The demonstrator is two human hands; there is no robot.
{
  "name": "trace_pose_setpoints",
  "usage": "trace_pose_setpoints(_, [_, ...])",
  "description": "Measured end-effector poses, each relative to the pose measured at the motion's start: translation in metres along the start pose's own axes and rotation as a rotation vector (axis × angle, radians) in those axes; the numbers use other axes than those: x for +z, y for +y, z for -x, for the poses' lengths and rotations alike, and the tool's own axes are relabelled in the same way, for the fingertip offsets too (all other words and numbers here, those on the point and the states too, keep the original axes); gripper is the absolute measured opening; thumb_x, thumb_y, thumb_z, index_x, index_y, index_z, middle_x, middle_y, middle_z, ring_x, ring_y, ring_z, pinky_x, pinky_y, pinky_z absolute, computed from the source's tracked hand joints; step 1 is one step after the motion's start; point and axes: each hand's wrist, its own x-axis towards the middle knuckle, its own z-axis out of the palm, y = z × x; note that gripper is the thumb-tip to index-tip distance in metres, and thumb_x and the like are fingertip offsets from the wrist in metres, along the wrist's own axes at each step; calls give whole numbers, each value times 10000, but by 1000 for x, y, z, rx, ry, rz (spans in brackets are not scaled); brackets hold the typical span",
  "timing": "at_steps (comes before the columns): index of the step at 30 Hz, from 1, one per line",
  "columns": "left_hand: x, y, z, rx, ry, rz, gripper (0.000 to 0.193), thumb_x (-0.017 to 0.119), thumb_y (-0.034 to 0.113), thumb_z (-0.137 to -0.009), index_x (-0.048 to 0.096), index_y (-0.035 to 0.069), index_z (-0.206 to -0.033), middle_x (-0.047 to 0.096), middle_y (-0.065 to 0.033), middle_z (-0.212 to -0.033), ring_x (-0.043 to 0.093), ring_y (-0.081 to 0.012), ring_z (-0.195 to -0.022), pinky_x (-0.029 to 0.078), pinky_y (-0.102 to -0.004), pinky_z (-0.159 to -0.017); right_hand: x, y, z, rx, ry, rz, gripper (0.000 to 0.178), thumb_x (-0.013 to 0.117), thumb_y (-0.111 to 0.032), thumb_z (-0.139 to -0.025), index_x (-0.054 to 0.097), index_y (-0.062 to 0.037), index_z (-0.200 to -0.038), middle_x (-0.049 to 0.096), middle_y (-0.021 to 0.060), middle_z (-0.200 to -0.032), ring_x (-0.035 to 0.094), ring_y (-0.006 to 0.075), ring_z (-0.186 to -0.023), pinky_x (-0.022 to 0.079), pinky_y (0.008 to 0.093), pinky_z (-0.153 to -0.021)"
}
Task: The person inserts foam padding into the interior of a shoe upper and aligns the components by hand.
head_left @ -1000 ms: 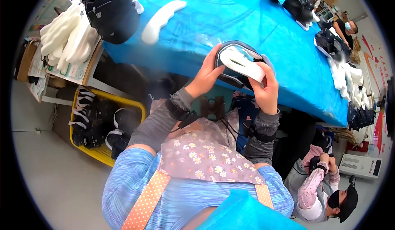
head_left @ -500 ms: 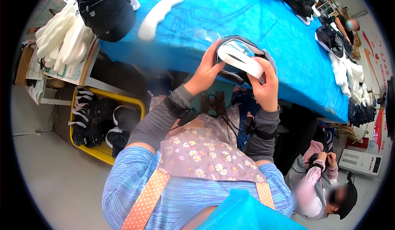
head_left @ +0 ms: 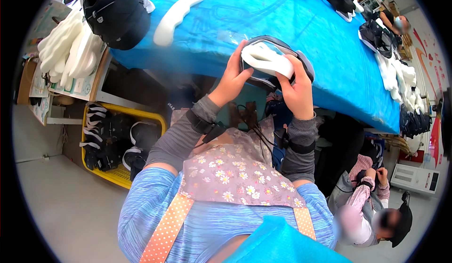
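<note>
Both of my hands are up over the near edge of the blue-covered table [head_left: 226, 16]. They hold a dark fabric item [head_left: 307, 65] with a rounded, open mouth turned toward me; its exact kind I cannot make out. A bent white foam pad [head_left: 268, 58] sits in that mouth, its right end at the rim. My left hand [head_left: 230, 82] is closed around the item's left side, thumb at the near rim. My right hand [head_left: 297, 91] pinches the pad's right end between thumb and fingers. Left of them, a loose curved white foam piece [head_left: 170, 20] lies on the table.
A black bag [head_left: 115, 16] stands at the table's far left, beside stacked white foam pieces [head_left: 70, 46]. Below left is a yellow basket [head_left: 115, 177] of black-and-white items. More dark items [head_left: 379, 37] line the right edge. A co-worker [head_left: 362, 202] sits lower right.
The foam pad's right end has moved slightly left and down, and the pad looks more bent within the mouth. My right hand has shifted a little left with it.
</note>
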Motion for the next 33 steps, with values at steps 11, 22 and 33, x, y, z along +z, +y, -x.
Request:
trace_pose_setpoints(11, [11,8,-8,-8,133,-29,604,448,56,-856,367,13,-1453,416,-188,-1442,382,-278,-1336,282,-345,-1107,-6,12,2,21,45,-104,296,641,-31,-873,557,-27,-1157,630,131,-1016,611,221,-932,482,303,-808])
trace_pose_setpoints(22, [2,13,-4,10,175,-198,600,466,119,-851,374,35,-1439,438,-186,-1415,403,-323,-1320,295,-380,-1111,-4,12,7,95,55,-76,340,669,-19,-889,551,-19,-1208,600,74,-1116,576,144,-982,473,268,-842])
trace_pose_setpoints(33, [4,3,-5,33,175,-170,613,472,73,-831,383,39,-1437,451,-188,-1398,419,-305,-1314,300,-376,-1119,0,11,5,117,46,-69,377,677,-16,-883,535,1,-1231,606,100,-1126,582,170,-1040,472,293,-897])
